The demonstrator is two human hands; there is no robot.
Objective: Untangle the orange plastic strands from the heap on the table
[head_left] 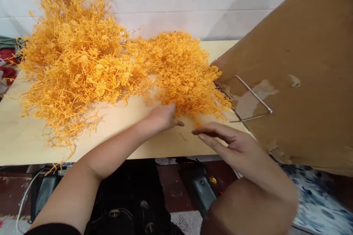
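Note:
Two heaps of spidery orange plastic sprigs lie on the pale tabletop: a tall loose heap (79, 55) at the left and a denser heap (184, 69) at the middle. My left hand (161, 117) reaches to the front edge of the denser heap. Its thumb points right; the other fingers are blurred and partly hidden, so a hold cannot be made out. My right hand (231, 139) is just right of it, above the table's front part, thumb and forefinger brought together. A blurred orange bit shows close to those fingertips; whether they grip it is unclear.
A large brown cardboard sheet or box (303, 62) leans in at the right, with a bent metal wire frame (255, 95) against it. A white wall (176, 18) stands behind the pale table (116, 128). Red and green material (8, 58) lies at the far left.

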